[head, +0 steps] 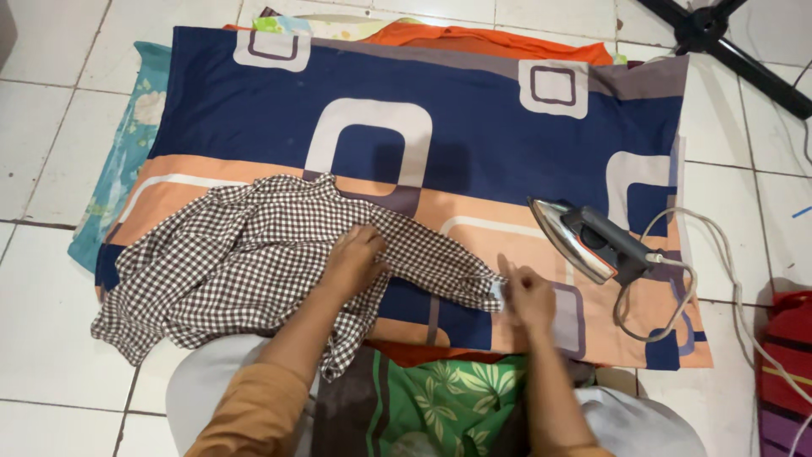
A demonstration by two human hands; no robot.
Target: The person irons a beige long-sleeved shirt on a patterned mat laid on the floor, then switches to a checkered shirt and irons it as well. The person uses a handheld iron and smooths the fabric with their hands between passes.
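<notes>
A brown-and-white checked shirt lies rumpled on a navy, peach and white patterned cloth spread over the tiled floor. My left hand presses down on the shirt near where one sleeve begins. My right hand pinches the cuff end of that sleeve, which is stretched out to the right. An electric iron stands tilted on its heel just right of my right hand, its shiny soleplate facing left and its pale cord looping off to the right.
Orange and light blue floral cloths lie under the patterned cloth. A green leafy fabric covers my lap. A black stand's legs cross the top right. A red-and-purple cloth sits at the right edge.
</notes>
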